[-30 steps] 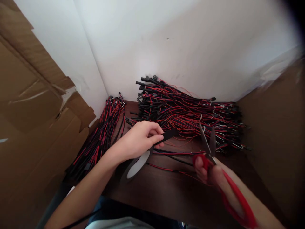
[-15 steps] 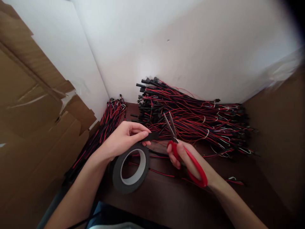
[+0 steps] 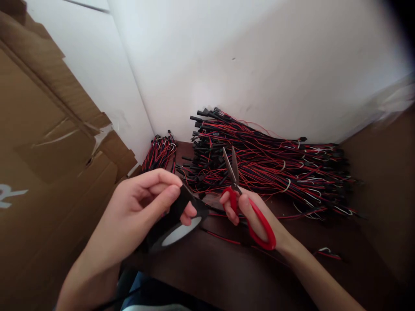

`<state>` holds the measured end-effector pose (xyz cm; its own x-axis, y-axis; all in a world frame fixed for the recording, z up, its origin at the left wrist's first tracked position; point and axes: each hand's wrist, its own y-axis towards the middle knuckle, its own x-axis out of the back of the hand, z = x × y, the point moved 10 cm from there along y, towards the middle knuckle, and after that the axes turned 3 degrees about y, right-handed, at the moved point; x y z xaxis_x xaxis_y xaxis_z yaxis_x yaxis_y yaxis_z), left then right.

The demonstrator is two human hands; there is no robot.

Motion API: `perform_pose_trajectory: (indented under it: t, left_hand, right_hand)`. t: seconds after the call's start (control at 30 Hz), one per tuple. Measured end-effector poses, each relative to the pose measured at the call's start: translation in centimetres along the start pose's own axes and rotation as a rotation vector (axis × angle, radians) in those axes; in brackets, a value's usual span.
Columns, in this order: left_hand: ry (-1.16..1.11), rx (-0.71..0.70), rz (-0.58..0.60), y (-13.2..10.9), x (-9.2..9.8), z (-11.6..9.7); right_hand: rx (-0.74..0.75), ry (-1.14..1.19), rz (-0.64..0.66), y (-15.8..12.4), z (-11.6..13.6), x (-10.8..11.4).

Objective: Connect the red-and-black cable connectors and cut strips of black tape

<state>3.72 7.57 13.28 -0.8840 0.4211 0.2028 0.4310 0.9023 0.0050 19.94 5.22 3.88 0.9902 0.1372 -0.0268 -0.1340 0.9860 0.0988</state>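
My left hand (image 3: 145, 207) pinches the end of a black tape strip between thumb and forefinger. Below those fingers hangs the roll of black tape (image 3: 181, 233), tilted so its pale core shows as a narrow oval and partly covered by the hand. My right hand (image 3: 253, 211) holds red-handled scissors (image 3: 234, 172), fingers through the loops. Their blades are slightly parted and point up toward the wires, apart from the tape. Beneath both hands a thin red and black cable (image 3: 223, 237) lies on the dark brown table (image 3: 220, 276).
Bundles of red and black wires (image 3: 259, 160) with black connectors are heaped along the white wall (image 3: 259, 77). A smaller wire bundle (image 3: 158, 153) lies at the back left. Cardboard (image 3: 48, 142) rises on the left, and a brown panel (image 3: 385, 181) stands on the right.
My left hand has drawn back to the left and turned, with the tape end in its pinch. The roll has tipped flatter. My right hand with the scissors has shifted only slightly left.
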Motion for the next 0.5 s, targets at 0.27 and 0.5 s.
perform_pose_trajectory:
  t: [0.27,0.5]
  left_hand:
    - [0.139,-0.125,-0.19,-0.1,-1.0,-1.7]
    - [0.146,-0.199,-0.146,4.1,-3.7,-1.8]
  right_hand:
    - [-0.002,-0.133,0.078,-1.4,-0.9,0.3]
    - [0.051,-0.146,0.02,-1.6,-0.4,3.2]
